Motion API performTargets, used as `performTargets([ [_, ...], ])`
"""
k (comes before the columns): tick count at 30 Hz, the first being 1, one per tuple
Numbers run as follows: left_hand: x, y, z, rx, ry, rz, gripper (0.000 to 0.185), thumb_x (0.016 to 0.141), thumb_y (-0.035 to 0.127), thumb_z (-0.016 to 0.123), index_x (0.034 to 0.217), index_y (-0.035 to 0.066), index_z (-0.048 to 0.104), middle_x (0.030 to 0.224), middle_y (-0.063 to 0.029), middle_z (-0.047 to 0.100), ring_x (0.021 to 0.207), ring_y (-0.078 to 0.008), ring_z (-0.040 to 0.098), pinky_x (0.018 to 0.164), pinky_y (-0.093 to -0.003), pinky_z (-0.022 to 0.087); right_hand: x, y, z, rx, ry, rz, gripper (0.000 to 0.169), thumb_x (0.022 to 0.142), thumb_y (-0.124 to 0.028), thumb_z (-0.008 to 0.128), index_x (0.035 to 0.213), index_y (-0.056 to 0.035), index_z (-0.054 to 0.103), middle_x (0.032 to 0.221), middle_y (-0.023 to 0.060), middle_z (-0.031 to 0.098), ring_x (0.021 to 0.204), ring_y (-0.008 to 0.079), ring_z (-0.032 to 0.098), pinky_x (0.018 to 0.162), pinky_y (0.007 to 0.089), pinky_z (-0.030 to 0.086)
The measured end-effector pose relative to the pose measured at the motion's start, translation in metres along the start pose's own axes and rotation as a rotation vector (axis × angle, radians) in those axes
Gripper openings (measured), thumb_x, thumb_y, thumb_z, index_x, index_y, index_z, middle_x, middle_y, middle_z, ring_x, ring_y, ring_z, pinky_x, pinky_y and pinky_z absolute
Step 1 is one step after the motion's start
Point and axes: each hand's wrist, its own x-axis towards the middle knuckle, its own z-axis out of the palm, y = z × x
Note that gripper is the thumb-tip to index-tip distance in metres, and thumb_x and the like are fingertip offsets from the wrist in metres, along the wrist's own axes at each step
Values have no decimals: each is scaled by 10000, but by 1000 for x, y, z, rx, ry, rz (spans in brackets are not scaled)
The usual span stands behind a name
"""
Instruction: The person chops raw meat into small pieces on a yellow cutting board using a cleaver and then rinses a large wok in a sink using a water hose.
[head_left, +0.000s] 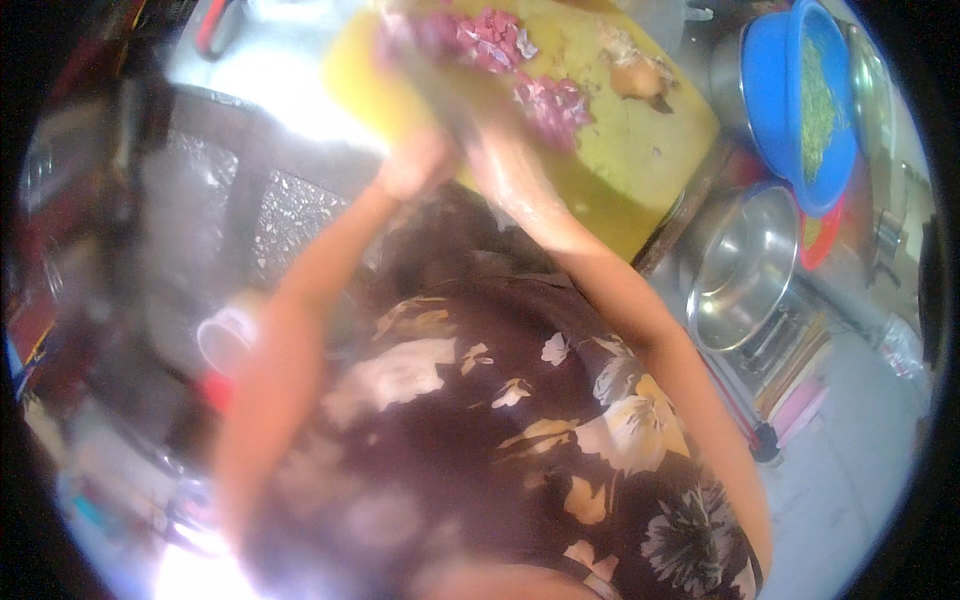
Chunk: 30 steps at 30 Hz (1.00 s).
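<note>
My right hand (510, 165) is over the near edge of a yellow cutting board (637, 165), beside the handle end of a blurred dark blade, apparently a knife (431, 86), which it seems to grip. Close by on the left, my left hand (420, 161) has its fingers curled. Blur hides whether it holds anything. The blade slants up and left towards chopped pinkish pieces (491, 41), possibly red onion. A second chopped heap (553, 109) lies to the right of it. Farther right on the board are a brownish onion-like piece (636, 81) and pale peel scraps (616, 45).
At the right stands a blue plastic basin (772, 112) holding shredded greens (819, 112). Below it are a red plastic rim (823, 238) and a steel bowl (746, 270). A white cup (225, 341) is by my left forearm. Bright glare covers a metallic surface (277, 67) left of the board.
</note>
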Motion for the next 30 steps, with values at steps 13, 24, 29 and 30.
performTargets([
  [13,-13,-18,12,-18,17,-11,304,691,63,714,969,34,594,1029,-138,592,969,-327,587,817,-401,489,24,13,26,-57,137,-155,169,882,-96,484,934,64,486,763,288,629,711,421,654,637,513,518],
  [24,11,2,1,103,-52,-105,325,707,24,669,1021,90,618,1027,-94,604,919,-307,579,809,-377,486,-65,25,-67,-202,138,320,253,944,-206,480,1012,37,474,751,274,635,713,443,639,681,531,499],
  [29,8,-1,5,57,108,-20,320,719,17,655,1030,84,616,1019,-100,606,908,-308,579,795,-390,484,-65,13,-67,-244,-126,252,241,968,-207,427,1007,28,467,734,266,630,703,434,642,663,510,510],
  [30,7,1,5,57,92,-31,312,722,16,654,1025,82,614,1019,-103,606,911,-309,580,798,-392,485,-67,1,-67,-241,-158,237,213,960,-176,421,982,31,468,726,258,631,689,425,647,660,509,515],
])
